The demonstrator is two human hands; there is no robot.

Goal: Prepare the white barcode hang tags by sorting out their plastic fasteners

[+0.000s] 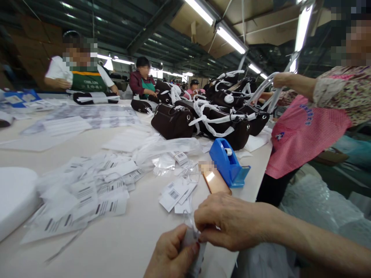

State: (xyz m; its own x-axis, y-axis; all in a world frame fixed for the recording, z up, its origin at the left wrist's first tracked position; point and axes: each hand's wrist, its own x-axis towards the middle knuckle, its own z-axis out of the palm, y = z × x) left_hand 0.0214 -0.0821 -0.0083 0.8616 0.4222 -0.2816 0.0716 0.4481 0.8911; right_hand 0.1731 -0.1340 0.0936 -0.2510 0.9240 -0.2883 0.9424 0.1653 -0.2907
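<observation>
Both the left hand (169, 256) and right hand (228, 222) pinch one small white tag (189, 237); many tags (87, 197) wait on the surface (121, 239)

A long white work table (121, 239) carries scattered barcode tags (87, 193) and clear plastic bags (168, 148). A blue tape dispenser (227, 162) stands near its right edge beside a copper-coloured phone (214, 181). Further back lie dark brown handbags (203, 119) with white wrapped straps.

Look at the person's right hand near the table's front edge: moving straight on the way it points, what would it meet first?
The right hand points leftward, so it would first meet the left hand, which already shares its grip on the small white piece; depth hardly matters here.
</observation>
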